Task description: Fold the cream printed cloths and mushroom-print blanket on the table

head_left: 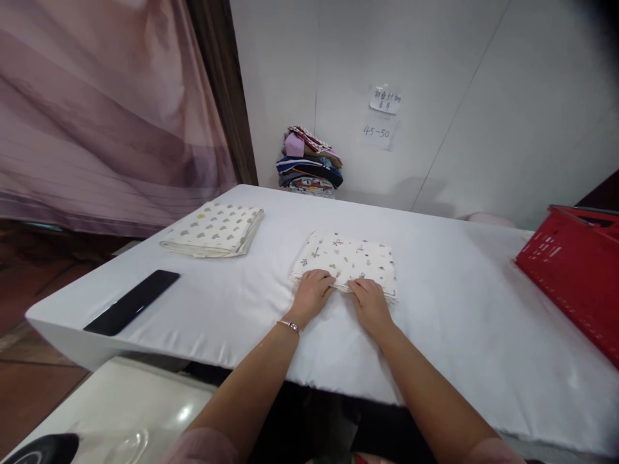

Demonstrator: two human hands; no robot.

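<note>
Left hand (313,294) and right hand (371,305), fingers half-curled, touch the near edge of my folded patterned cloth (355,258) at twelve o'clock, likely keeping its layers even; whether they pinch, I can't tell; spotted cloth (213,227) at ten, red basket (570,277) at three, apart, perhaps for working room

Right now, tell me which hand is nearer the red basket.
Right. The right hand is at the middle cloth's near edge, between the left hand and the basket. The left hand is at the same edge, farther from the basket.
</note>
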